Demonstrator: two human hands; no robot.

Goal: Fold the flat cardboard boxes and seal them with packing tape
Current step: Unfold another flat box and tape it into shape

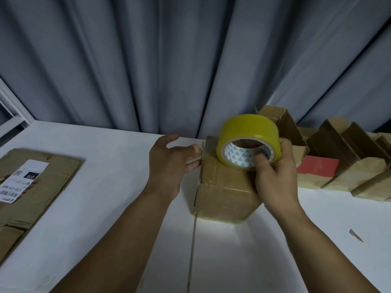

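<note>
Head view: tape roll [248, 129] in right hand [275, 176] at box's [222, 193] top edge

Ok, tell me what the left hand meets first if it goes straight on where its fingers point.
The cardboard box: the left hand aims straight fingers at its upper left edge, seemingly almost touching, though depth is unclear. The tape roll in the right hand sits beyond.

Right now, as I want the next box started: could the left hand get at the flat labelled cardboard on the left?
Probably yes. The left hand is open and holds nothing, and only bare table lies between it and the flat cardboard. The right hand holds the tape roll.
</note>
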